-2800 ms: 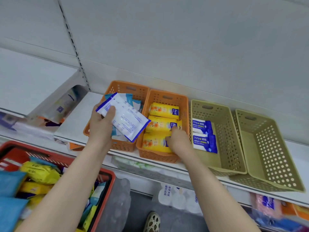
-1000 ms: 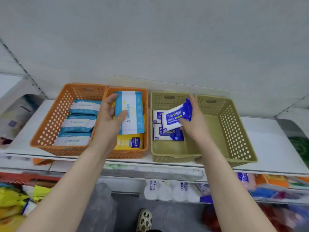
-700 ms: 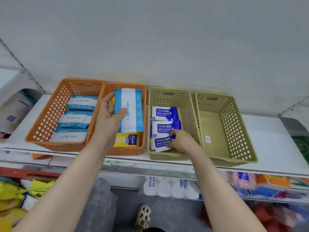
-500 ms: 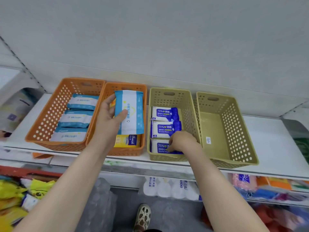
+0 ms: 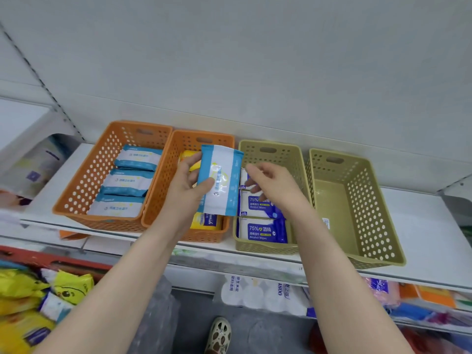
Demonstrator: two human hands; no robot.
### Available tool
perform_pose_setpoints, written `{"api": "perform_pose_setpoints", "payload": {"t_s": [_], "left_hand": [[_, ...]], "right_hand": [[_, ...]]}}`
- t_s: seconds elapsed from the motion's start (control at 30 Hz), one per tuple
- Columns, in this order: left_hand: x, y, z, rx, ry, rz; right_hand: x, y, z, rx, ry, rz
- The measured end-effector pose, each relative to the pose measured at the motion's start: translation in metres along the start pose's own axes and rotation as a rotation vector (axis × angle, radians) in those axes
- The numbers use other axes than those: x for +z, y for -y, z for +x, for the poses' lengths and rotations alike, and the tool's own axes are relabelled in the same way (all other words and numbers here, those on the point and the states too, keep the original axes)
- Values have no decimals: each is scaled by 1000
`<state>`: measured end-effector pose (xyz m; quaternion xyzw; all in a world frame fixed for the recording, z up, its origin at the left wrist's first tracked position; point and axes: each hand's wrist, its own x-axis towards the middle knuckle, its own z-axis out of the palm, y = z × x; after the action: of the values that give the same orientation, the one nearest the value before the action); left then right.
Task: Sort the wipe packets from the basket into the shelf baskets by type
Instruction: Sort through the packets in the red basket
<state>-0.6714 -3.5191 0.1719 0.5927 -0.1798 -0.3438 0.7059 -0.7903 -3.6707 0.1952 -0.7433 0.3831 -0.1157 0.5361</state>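
Blue-and-white packet point(image 5: 221, 182): head view; held upright over the touching rims of the second orange basket point(image 5: 166, 190) and the first beige basket point(image 5: 265, 249).
Left hand point(image 5: 182, 192): grips the packet, thumb on its face, fingers behind its left edge.
Right hand point(image 5: 277, 186): fingers loosely spread, holding nothing, just beside the packet's right edge.
Left orange basket point(image 5: 84, 180): three matching packets point(image 5: 125, 182) in a row, front to back.
Second orange basket: yellow packets point(image 5: 207, 222), partly hidden.
First beige basket: dark blue packs point(image 5: 263, 231).
Far beige basket point(image 5: 370, 200): floor fully visible.
Red basket point(image 5: 76, 263): lower left, below the shelf edge.
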Motion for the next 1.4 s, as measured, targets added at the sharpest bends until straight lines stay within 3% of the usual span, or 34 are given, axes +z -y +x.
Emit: {"api": "perform_pose_setpoints", "payload": {"t_s": [0.1, 0.27, 0.43, 0.7, 0.9, 1.1, 1.23, 1.3, 1.4], "left_hand": [[-1, -2, -1, 16, 29, 40], [-25, -11, -4, -42, -106, -73], [-67, -22, -9, -11, -202, -109], [-149, -28, -20, -51, -203, 158], [-217, -31, -23, 22, -261, 633], [-222, -29, 7, 125, -73, 939], [-217, -17, 50, 123, 25, 1122], [-215, -11, 72, 112, 51, 1186], [-215, 1, 101, 72, 69, 1322]], "right_hand": [[13, 16, -1, -73, 49, 302], [31, 25, 2, -98, -81, 479], [60, 40, 3, -9, 20, 589], [115, 65, 13, -98, 244, 43], [173, 81, 42, -188, -64, -397], [243, 101, 95, -221, -79, -562], [263, 99, 143, -116, 62, -765], [269, 100, 160, -135, 171, -971], [271, 95, 176, -231, 204, -1151]]}}
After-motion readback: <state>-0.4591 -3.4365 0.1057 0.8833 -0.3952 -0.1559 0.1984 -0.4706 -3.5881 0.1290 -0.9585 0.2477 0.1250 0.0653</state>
